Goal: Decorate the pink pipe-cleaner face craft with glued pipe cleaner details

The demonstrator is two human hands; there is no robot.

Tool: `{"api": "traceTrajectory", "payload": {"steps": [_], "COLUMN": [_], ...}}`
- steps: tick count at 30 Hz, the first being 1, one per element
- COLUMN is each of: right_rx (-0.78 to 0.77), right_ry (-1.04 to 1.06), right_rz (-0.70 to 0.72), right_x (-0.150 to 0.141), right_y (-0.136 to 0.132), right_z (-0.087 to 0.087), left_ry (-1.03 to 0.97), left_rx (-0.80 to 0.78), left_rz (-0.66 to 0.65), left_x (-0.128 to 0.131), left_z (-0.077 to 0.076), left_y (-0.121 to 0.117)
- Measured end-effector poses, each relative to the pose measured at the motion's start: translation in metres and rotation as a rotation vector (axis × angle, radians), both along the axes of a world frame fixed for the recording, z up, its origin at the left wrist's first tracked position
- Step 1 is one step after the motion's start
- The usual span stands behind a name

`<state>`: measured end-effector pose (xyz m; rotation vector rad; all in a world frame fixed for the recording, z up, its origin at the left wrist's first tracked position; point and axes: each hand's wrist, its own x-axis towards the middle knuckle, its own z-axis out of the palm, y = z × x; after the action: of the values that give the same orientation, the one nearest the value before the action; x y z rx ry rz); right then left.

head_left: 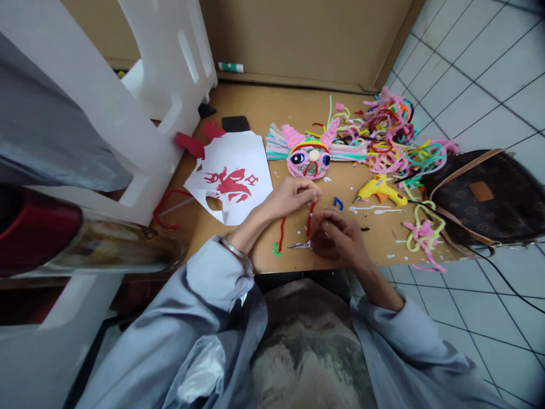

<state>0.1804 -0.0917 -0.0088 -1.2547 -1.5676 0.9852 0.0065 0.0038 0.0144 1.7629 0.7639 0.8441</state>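
Red fuzzy pipe-cleaner strip (311, 220), left of the yellow plastic glue gun (382, 191), long axis running near to far, far end just beside the left hand (298, 196), right hand (339, 230) nearer the gun, both grips narrow, whether holding it impossible to tell.

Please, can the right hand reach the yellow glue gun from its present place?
Probably yes: the glue gun lies close beyond the right hand, and nothing tall seems to stand between them.

Gap beside right hand (343, 234), glue gun (382, 189) beyond
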Motion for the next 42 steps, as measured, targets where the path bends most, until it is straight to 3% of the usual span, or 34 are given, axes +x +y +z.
{"api": "traceTrajectory", "payload": {"steps": [3,8,14,17,21,26,29,34,39,42], "right_rx": [0.015,0.119,0.199,0.222,0.278,0.267,0.233,0.179,0.206,0.263], "right_ry": [0.062,-0.044,-0.235,-0.291,-0.185,-0.1,-0.231,-0.437,-0.502,-0.554], "right_rz": [-0.129,-0.133,-0.114,-0.108,-0.219,-0.407,-0.334,-0.155,0.07,0.173], "right_x": [0.008,0.011,0.008,0.004,0.001,0.004,0.008,0.01,0.004,-0.003], "right_y": [0.002,0.001,0.0,0.0,0.001,0.006,0.008,0.006,0.004,0.005], "right_z": [-0.005,0.001,0.002,0.001,0.007,0.017,0.019,0.015,0.005,0.002], "left_ry": [0.071,0.154,0.282,0.282,0.156,-0.077,-0.113,-0.013,-0.005,-0.065], "left_rx": [-0.042,-0.012,0.319,0.368,0.134,-0.274,-0.314,-0.298,-0.062,0.048], "left_rz": [-0.069,-0.132,-0.057,-0.008,0.016,-0.127,-0.139,-0.069,0.226,0.269], "left_x": [-0.001,0.004,0.008,0.008,0.008,0.008,0.008,0.01,0.008,0.007], "left_z": [0.005,0.002,-0.011,-0.011,-0.007,-0.004,-0.004,-0.002,-0.004,-0.006], "left_y": [-0.004,-0.009,-0.008,-0.008,-0.007,-0.007,-0.008,-0.009,-0.003,0.001]}}
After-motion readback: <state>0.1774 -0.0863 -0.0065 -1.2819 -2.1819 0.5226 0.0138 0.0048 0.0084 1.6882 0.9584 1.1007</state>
